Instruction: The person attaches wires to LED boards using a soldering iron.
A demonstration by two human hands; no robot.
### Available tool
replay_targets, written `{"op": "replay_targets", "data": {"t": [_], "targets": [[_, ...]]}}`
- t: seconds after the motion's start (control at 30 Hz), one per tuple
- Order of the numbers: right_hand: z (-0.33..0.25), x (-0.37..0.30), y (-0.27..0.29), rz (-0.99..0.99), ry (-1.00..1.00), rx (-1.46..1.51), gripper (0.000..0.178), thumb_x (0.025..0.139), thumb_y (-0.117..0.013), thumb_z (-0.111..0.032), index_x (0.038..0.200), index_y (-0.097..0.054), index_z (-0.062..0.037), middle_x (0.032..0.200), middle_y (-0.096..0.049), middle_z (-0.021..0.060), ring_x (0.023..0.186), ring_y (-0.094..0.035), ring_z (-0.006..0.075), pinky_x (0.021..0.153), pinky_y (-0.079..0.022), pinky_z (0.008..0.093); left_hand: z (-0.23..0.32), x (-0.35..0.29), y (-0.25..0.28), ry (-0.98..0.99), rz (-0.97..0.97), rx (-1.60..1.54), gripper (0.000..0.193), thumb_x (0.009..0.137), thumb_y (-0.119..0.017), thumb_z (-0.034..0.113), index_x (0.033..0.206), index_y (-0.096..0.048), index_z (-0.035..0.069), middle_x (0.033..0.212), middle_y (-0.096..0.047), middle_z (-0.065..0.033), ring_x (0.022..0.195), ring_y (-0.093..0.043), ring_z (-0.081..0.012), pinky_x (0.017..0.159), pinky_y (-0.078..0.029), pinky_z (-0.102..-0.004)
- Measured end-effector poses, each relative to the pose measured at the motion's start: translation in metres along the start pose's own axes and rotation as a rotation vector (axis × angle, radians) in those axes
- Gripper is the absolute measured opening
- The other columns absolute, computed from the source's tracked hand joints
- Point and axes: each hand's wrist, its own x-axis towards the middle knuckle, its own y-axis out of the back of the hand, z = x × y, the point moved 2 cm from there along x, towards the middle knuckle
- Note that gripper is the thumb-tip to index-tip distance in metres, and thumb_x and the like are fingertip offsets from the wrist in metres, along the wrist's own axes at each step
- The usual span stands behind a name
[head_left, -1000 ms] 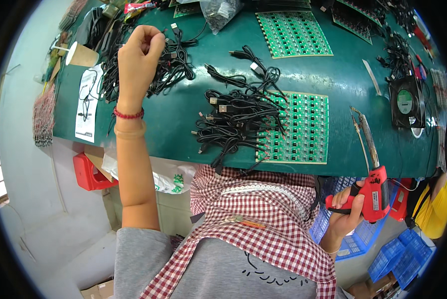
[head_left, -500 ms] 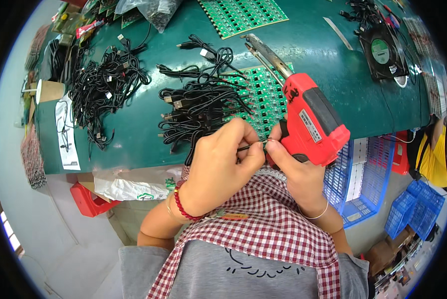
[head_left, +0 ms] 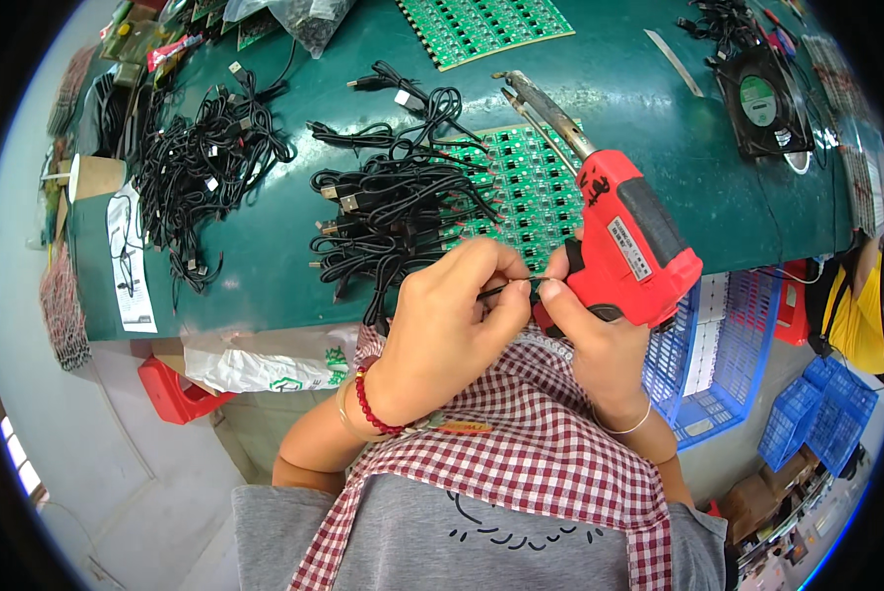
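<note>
My left hand (head_left: 457,320) pinches the end of a thin black cable (head_left: 495,291) between thumb and fingers. Close beside it, my right hand (head_left: 608,355) keeps the red soldering gun (head_left: 631,246) in its grip while its thumb and forefinger meet at the cable's tip. The gun's metal nozzle points up and away to the left. Just beyond my hands lies a green circuit board panel (head_left: 536,182), partly covered by the gun. Several coiled black USB cables (head_left: 393,212) rest over its left side, with reddish wire ends on the board.
A tangled pile of black cables (head_left: 205,163) is on the left of the green table (head_left: 274,241). Another circuit board panel (head_left: 486,30) lies at the back. A black fan (head_left: 757,103) sits at the far right, above blue crates (head_left: 718,384). A paper cup (head_left: 97,179) stands far left.
Both hands and the soldering gun have shifted slightly to the right. The cable stays pinched between my fingers.
</note>
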Motion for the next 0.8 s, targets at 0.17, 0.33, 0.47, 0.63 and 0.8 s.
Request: {"op": "replay_targets", "data": {"t": [0.17, 0.33, 0.47, 0.63, 0.8], "targets": [[0.002, 0.003, 0.003, -0.049, -0.007, 0.030, 0.009, 0.083, -0.062, 0.001, 0.091, -0.059, -0.0015, 0.081, -0.058, 0.0008, 0.073, -0.055, 0.0085, 0.066, -0.046, 0.0252, -0.003, 0.004, 0.002, -0.037, 0.013, -0.001, 0.005, 0.080, -0.061, -0.003, 0.082, -0.057, -0.003, 0.074, -0.057, -0.0036, 0.062, -0.054, -0.0056, 0.053, -0.041, -0.0207], [0.003, 0.003, 0.004, -0.061, -0.024, 0.062, 0.009, 0.083, -0.062, 0.000, 0.091, -0.059, -0.0015, 0.082, -0.058, 0.0008, 0.073, -0.055, 0.0086, 0.065, -0.045, 0.0249, -0.002, 0.007, 0.004, 0.093, -0.059, -0.092, 0.003, 0.079, -0.061, -0.002, 0.080, -0.058, -0.002, 0.074, -0.055, -0.0022, 0.061, -0.051, -0.0055, 0.053, -0.039, -0.0198], [0.010, 0.001, 0.004, -0.099, -0.088, 0.043, 0.010, 0.084, -0.064, -0.002, 0.094, -0.060, -0.0018, 0.085, -0.060, 0.0009, 0.077, -0.057, 0.0083, 0.068, -0.047, 0.0254, -0.008, 0.011, 0.005, 0.030, -0.054, -0.038, 0.003, 0.078, -0.062, -0.002, 0.079, -0.059, -0.001, 0.081, -0.054, -0.0023, 0.063, -0.049, -0.0051, 0.053, -0.038, -0.0197], [0.018, 0.000, 0.006, -0.090, -0.114, 0.051, 0.012, 0.085, -0.066, -0.005, 0.096, -0.062, -0.0016, 0.088, -0.063, 0.0007, 0.080, -0.059, 0.0078, 0.070, -0.048, 0.0252, -0.003, 0.020, 0.012, -0.106, -0.066, 0.268, 0.007, 0.073, -0.065, 0.002, 0.075, -0.059, 0.001, 0.098, -0.054, -0.0050, 0.064, -0.054, -0.0126, 0.053, -0.043, -0.0253], [0.020, -0.013, 0.035, 0.037, -0.178, -0.052, 0.040, 0.087, -0.064, -0.005, 0.122, -0.048, 0.0043, 0.086, -0.061, 0.0083, 0.076, -0.059, 0.0151, 0.072, -0.051, 0.0288, -0.021, 0.035, 0.010, -0.246, -0.094, 0.666, 0.008, 0.074, -0.066, 0.008, 0.075, -0.060, 0.002, 0.101, -0.056, -0.0047, 0.065, -0.060, -0.0221, 0.057, -0.048, -0.0332]]}}
